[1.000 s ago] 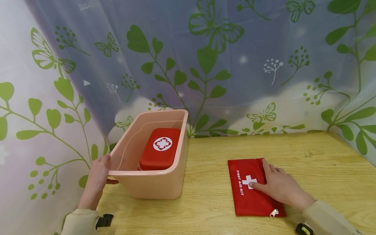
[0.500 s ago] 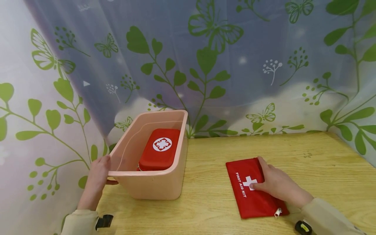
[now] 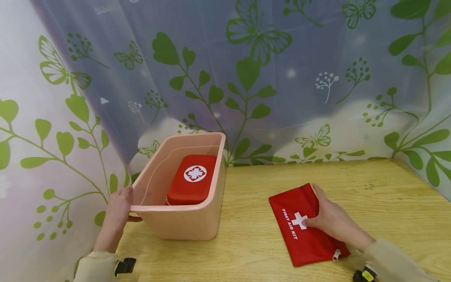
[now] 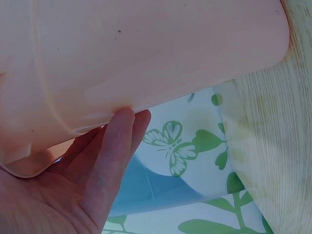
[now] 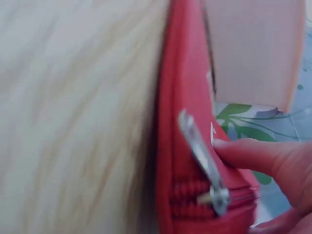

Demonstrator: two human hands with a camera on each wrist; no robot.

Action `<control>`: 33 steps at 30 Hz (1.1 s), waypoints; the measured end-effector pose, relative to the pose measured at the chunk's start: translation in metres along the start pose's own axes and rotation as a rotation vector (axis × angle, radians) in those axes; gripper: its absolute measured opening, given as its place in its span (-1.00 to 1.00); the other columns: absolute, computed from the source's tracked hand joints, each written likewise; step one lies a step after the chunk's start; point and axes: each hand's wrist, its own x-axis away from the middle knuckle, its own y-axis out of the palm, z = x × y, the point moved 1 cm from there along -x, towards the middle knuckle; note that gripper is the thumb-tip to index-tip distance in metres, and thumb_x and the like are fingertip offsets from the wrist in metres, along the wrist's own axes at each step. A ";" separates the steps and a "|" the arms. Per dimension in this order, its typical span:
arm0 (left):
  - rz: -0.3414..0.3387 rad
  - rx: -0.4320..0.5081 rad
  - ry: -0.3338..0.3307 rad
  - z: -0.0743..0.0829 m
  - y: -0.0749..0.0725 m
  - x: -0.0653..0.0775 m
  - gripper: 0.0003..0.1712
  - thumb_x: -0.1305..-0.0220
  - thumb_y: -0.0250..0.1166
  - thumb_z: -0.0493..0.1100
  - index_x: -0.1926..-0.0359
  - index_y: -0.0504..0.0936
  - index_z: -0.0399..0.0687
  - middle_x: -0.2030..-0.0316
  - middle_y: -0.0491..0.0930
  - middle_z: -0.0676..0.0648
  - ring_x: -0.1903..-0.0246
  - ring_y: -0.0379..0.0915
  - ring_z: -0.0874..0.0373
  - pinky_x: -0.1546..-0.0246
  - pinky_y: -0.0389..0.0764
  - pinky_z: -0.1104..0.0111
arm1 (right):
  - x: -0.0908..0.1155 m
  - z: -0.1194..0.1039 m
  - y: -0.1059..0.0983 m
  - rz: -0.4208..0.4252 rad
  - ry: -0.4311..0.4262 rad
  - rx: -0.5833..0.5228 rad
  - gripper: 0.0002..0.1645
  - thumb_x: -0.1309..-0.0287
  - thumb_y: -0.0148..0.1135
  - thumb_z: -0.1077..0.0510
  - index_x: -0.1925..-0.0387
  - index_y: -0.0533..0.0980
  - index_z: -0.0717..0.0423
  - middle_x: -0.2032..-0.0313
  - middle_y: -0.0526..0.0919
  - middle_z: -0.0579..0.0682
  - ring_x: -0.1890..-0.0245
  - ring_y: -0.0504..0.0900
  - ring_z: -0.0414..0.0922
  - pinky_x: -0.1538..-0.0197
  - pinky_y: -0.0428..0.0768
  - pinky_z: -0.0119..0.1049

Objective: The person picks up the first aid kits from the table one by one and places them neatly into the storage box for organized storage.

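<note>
My right hand (image 3: 336, 219) grips a flat red first aid pouch (image 3: 296, 239) by its right edge, the thumb on top near the white cross and the fingers over the far side. A metal zipper pull (image 5: 202, 156) shows at the pouch's near end in the right wrist view. At the left, my left hand (image 3: 119, 207) holds the near left corner of a pink plastic bin (image 3: 183, 223) by its rim; in the left wrist view its fingers (image 4: 114, 146) lie against the outer wall. Inside the bin sits a red hard-shell first aid case (image 3: 193, 180) with a white round emblem.
Both bin and pouch are on a light wooden table (image 3: 246, 219), the bin to the left of the pouch. A curtain (image 3: 267, 98) printed with green leaves and butterflies hangs behind the table and along its left and right sides.
The pouch has turned slightly, its far end swinging left and upward in the head view, with my right hand moving along. My left hand, the bin and the case have stayed put.
</note>
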 end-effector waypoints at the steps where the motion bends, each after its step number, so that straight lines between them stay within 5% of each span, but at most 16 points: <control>1: -0.001 0.002 0.002 0.000 0.000 0.000 -0.30 -0.53 -0.27 0.03 -0.28 0.27 -0.58 -0.05 0.37 -0.59 0.36 0.56 0.05 0.54 0.72 0.05 | 0.000 0.000 0.000 0.002 -0.001 -0.030 0.41 0.11 0.59 0.11 -0.50 -0.23 0.29 0.06 0.51 0.30 0.36 0.60 -0.03 0.43 0.70 -0.15; 11: 0.000 0.013 0.000 0.000 0.001 0.000 -0.29 -0.53 -0.28 0.04 -0.28 0.26 -0.58 -0.03 0.38 -0.58 0.40 0.56 0.09 0.55 0.71 0.04 | 0.007 0.002 -0.003 -0.085 0.061 -0.383 -0.16 -0.06 0.45 0.19 -0.22 0.18 0.40 0.21 0.62 0.15 0.38 0.69 0.00 0.34 0.73 -0.03; 23: -0.002 0.021 -0.003 0.001 0.001 0.000 -0.29 -0.53 -0.28 0.05 -0.28 0.26 -0.57 -0.04 0.38 -0.58 0.40 0.56 0.10 0.55 0.72 0.05 | 0.010 0.005 0.000 -0.103 0.020 -0.483 -0.25 -0.24 0.30 0.16 -0.28 0.14 0.37 0.19 0.62 0.14 0.32 0.70 0.02 0.31 0.73 -0.01; 33: 0.009 0.021 0.003 0.001 0.002 0.002 -0.28 -0.52 -0.27 0.06 -0.26 0.28 -0.58 -0.04 0.40 -0.58 0.41 0.58 0.11 0.54 0.72 0.05 | 0.015 -0.001 -0.002 -0.146 0.079 -0.750 -0.26 -0.42 0.07 -0.02 -0.35 0.03 0.31 0.16 0.64 0.09 0.23 0.71 0.02 0.18 0.72 -0.01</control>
